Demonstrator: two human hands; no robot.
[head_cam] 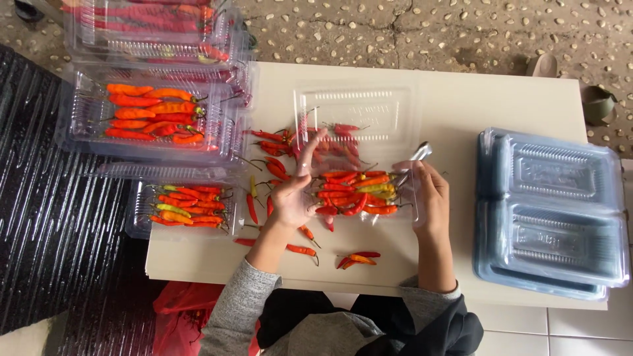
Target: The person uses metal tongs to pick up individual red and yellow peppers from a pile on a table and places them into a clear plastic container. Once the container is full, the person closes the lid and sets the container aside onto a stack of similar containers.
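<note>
While both hands worked at the open clear tray [369, 142] on the table [461, 105], the left hand [295, 191] rested on its near half with fingers spread, touching the lid edge and the chilies [356, 191] packed inside. The right hand [428, 194] gripped the tray's right edge, fingers closed on the plastic. Loose chilies [356, 258] lay on the table just beside the wrists. Filled trays [155, 118] were stacked at the left, and a pile of empty trays [550, 211] sat well apart at the right.
</note>
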